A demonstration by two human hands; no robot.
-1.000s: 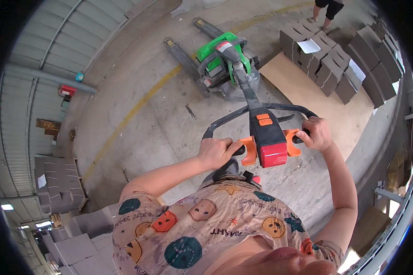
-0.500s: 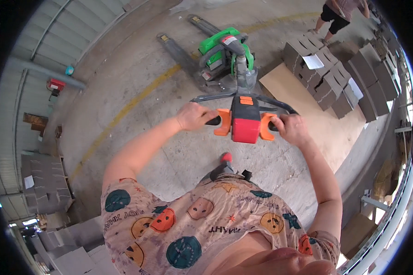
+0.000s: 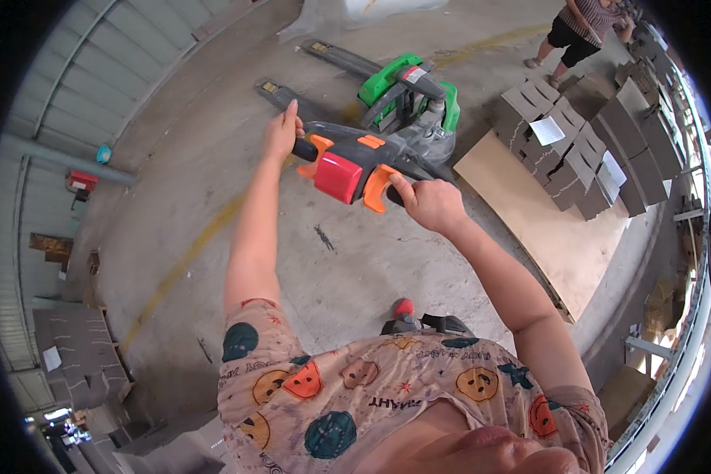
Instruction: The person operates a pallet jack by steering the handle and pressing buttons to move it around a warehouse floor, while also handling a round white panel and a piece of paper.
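A green and black pallet truck (image 3: 387, 95) stands ahead of me, its two forks pointing away to the upper left. Its tiller handle (image 3: 338, 178), with a red middle and orange thumb levers, is tilted and turned, the left end farther from me. At the left grip is my left hand (image 3: 280, 134), one digit stretched upward and the other fingers mostly hidden. My right hand (image 3: 433, 204) is closed round the right grip, its thumb by the orange lever. Below the handle, a red shoe tip (image 3: 404, 306) shows on the floor.
Brown cardboard stacks (image 3: 557, 142) with white sheets on top stand to the right, near a flat tan board (image 3: 545, 229). Another person (image 3: 581, 35) is at the far right. More cardboard (image 3: 77, 351) is stacked at left. A yellow line (image 3: 213, 229) crosses the concrete floor.
The handle has swung round and moved left, its left end going farther away. Both hands have moved with it. The truck body has shifted slightly right in view.
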